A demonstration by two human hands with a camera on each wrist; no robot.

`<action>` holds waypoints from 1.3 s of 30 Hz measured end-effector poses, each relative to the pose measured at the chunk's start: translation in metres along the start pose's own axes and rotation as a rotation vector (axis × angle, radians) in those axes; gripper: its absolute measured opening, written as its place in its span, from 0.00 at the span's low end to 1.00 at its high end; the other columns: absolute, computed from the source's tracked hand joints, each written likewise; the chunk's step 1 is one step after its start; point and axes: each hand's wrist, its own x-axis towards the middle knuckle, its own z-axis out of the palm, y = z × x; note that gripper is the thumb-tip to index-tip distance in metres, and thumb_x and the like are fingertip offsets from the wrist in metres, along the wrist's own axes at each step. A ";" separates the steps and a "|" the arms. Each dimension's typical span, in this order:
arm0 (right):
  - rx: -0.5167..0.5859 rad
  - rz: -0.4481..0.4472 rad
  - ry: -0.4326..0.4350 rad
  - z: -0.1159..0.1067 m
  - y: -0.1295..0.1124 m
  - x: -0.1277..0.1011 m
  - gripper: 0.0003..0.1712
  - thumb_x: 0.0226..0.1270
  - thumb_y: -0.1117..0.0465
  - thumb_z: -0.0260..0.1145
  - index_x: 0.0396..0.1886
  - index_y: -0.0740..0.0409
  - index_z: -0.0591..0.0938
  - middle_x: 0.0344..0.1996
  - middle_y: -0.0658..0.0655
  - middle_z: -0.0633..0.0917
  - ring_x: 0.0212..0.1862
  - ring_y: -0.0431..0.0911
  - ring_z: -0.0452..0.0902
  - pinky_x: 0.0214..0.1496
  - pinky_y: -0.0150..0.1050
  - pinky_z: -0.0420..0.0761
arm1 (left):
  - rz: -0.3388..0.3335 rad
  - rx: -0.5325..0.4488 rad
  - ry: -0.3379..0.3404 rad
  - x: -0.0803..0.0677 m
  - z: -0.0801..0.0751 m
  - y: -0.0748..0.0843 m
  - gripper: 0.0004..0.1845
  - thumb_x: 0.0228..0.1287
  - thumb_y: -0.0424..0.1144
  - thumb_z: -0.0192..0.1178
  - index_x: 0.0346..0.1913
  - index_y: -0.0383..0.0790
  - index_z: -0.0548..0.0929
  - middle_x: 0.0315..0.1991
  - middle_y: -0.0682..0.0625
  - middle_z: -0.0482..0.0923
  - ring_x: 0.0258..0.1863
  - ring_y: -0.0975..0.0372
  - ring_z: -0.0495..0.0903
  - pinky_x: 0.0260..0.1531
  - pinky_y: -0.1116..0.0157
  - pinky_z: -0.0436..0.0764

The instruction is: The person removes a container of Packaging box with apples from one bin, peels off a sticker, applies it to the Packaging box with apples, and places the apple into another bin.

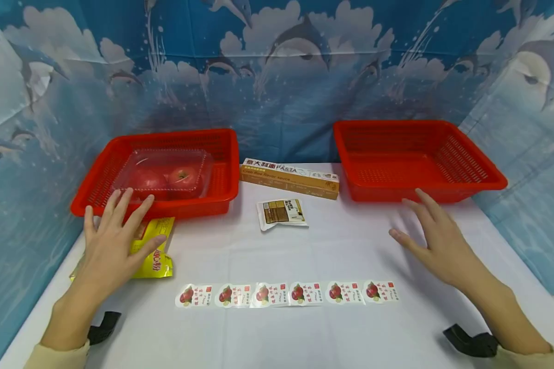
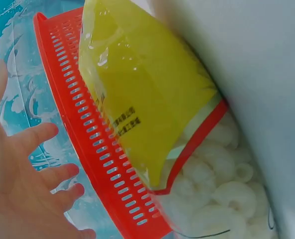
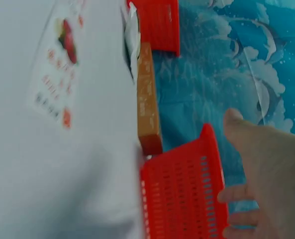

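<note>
Though hidden overhead, pasta (image 2: 222,199) in yellow bag (image 2: 137,89)

A white tabletop (image 1: 341,246) carries everything. At its far left stands a red basket (image 1: 97,177), and a second red basket (image 1: 489,177) stands at the far right. Between them, along the back edge, lies a long pasta box (image 1: 289,178), with a small sachet (image 1: 281,213) just in front of it. A yellow bag (image 1: 154,251) lies just before the left basket. Nearer the front, a strip of six fruit-printed packets (image 1: 288,294) runs across the middle.
</note>
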 end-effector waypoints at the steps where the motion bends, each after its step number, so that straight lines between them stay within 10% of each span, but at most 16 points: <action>1: 0.009 0.010 0.003 -0.002 -0.003 0.004 0.45 0.61 0.45 0.71 0.74 0.54 0.64 0.77 0.64 0.54 0.74 0.67 0.52 0.65 0.76 0.57 | -0.002 -0.001 0.004 0.001 -0.001 0.000 0.48 0.56 0.62 0.65 0.78 0.58 0.55 0.80 0.42 0.44 0.79 0.45 0.40 0.69 0.35 0.24; 11: 0.028 0.043 0.056 -0.013 -0.023 0.033 0.45 0.60 0.44 0.71 0.72 0.56 0.65 0.79 0.60 0.52 0.74 0.64 0.55 0.53 0.75 0.70 | 0.008 -0.001 0.004 0.012 -0.014 -0.001 0.48 0.55 0.62 0.66 0.77 0.55 0.58 0.79 0.40 0.46 0.79 0.44 0.41 0.69 0.34 0.25; 23: 0.142 0.085 0.130 -0.003 -0.064 0.066 0.41 0.62 0.48 0.71 0.71 0.55 0.67 0.77 0.57 0.57 0.74 0.60 0.58 0.61 0.71 0.69 | -0.053 -0.096 -0.022 0.056 -0.029 -0.010 0.42 0.65 0.59 0.61 0.78 0.52 0.57 0.78 0.38 0.49 0.77 0.42 0.44 0.72 0.37 0.29; 32: 0.166 0.020 0.040 0.026 -0.106 0.085 0.40 0.62 0.50 0.70 0.71 0.57 0.67 0.75 0.59 0.61 0.74 0.58 0.59 0.68 0.67 0.65 | -0.239 -0.191 -0.091 0.070 -0.017 -0.023 0.42 0.69 0.61 0.54 0.78 0.46 0.54 0.77 0.36 0.50 0.75 0.40 0.48 0.65 0.30 0.55; 39: 0.228 -0.005 -0.095 0.048 -0.158 0.109 0.41 0.65 0.44 0.66 0.73 0.53 0.65 0.75 0.57 0.63 0.75 0.54 0.57 0.73 0.63 0.60 | -0.284 -0.210 -0.170 0.091 -0.011 -0.043 0.43 0.71 0.62 0.50 0.77 0.40 0.54 0.76 0.33 0.50 0.74 0.36 0.49 0.65 0.30 0.54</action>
